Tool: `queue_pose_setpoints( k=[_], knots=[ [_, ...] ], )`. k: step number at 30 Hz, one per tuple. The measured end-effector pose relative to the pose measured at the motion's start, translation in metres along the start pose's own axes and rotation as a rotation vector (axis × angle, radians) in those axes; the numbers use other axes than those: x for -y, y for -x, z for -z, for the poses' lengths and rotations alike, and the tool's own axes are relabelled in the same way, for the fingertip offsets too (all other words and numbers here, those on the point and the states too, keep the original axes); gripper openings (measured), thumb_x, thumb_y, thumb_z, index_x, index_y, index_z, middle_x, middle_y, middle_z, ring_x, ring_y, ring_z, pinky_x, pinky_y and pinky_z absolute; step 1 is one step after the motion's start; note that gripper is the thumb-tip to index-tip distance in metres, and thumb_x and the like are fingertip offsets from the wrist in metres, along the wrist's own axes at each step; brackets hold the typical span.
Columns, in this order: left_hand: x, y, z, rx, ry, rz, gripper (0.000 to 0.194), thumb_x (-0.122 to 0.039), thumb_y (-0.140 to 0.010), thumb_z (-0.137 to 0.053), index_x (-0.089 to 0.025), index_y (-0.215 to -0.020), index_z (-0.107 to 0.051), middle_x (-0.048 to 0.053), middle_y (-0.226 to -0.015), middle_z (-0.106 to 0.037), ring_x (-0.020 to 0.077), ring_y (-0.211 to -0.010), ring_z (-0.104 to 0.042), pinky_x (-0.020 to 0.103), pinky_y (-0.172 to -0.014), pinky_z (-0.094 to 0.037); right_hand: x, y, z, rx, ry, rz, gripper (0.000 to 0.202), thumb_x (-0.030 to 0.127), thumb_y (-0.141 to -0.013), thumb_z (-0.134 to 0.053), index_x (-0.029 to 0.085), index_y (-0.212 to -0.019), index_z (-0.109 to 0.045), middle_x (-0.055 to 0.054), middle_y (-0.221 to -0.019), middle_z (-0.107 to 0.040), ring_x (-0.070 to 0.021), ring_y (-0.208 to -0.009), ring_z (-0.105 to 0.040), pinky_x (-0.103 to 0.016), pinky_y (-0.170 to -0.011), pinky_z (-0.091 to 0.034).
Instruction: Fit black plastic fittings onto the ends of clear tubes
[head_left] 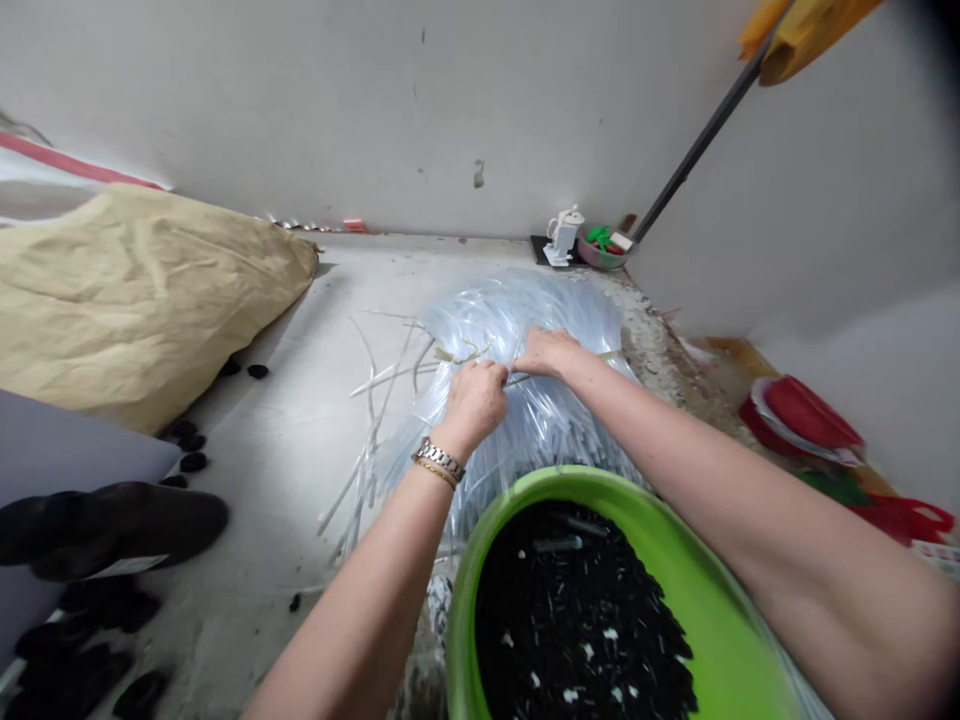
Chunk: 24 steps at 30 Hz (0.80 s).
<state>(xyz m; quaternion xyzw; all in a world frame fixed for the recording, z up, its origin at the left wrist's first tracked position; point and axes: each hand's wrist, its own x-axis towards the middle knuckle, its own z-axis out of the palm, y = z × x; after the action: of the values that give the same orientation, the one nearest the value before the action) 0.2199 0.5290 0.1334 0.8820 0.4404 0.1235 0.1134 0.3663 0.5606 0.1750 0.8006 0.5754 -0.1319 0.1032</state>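
On clear tubes, both hands

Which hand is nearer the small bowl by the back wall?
Right. The right hand is at the clear strands, in front and left of the bowl; the left hand is further left and farther away.

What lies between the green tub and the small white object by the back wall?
In the head view, a bundle of clear strands lies between the green tub and the white object, with the left hand and right hand over it.
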Motion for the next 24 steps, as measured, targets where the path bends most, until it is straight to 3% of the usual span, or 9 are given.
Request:
queue_pose_setpoints(
  k=[4, 10, 20, 24],
  knots=[
    [-0.003, 0.009, 0.005, -0.007, 0.023, 0.011, 0.027, -0.007, -0.082, -0.045, -0.02, -0.091, -0.066, 0.007, -0.092, -0.068, 0.0246, -0.094, -0.06, 0.035, -0.077, -0.045, 0.0, 0.001, -0.011, -0.069, 0.001, -0.034, 0.077, 0.056, -0.072, -0.061, 0.01, -0.132, -0.049, -0.025, -0.126, -0.06, -0.0384, -0.127, -0.047, -0.046, -0.094, -0.044],
    [-0.01, 0.026, 0.016, 0.003, 0.017, 0.023, 0.018, -0.012, -0.079, -0.05, -0.02, -0.088, -0.063, 0.007, -0.093, -0.067, 0.026, -0.093, -0.06, 0.038, -0.076, -0.046, -0.004, -0.011, -0.017, -0.128, -0.053, -0.014, 0.075, 0.063, -0.073, -0.058, 0.011, -0.126, -0.05, -0.023, -0.122, -0.063, -0.0391, -0.121, -0.053, -0.048, -0.092, -0.045],
    [-0.018, 0.03, -0.002, -0.007, -0.057, 0.065, 0.013, -0.02, -0.086, -0.049, -0.019, -0.094, -0.059, 0.008, -0.095, -0.064, 0.0268, -0.092, -0.059, 0.04, -0.077, -0.044, 0.001, -0.02, -0.019, -0.173, -0.107, -0.028, 0.075, 0.059, -0.076, -0.059, 0.009, -0.13, -0.046, -0.024, -0.121, -0.062, -0.0368, -0.114, -0.059, -0.042, -0.091, -0.046],
    [-0.016, 0.03, -0.006, -0.031, -0.057, 0.065, 0.014, -0.019, -0.086, -0.049, -0.019, -0.097, -0.058, 0.008, -0.099, -0.063, 0.0272, -0.094, -0.058, 0.04, -0.076, -0.044, 0.008, -0.019, -0.02, -0.215, -0.055, 0.112, 0.074, 0.056, -0.08, -0.057, 0.005, -0.132, -0.043, -0.026, -0.135, -0.05, -0.0365, -0.123, -0.051, -0.042, -0.099, -0.041]
  ],
)
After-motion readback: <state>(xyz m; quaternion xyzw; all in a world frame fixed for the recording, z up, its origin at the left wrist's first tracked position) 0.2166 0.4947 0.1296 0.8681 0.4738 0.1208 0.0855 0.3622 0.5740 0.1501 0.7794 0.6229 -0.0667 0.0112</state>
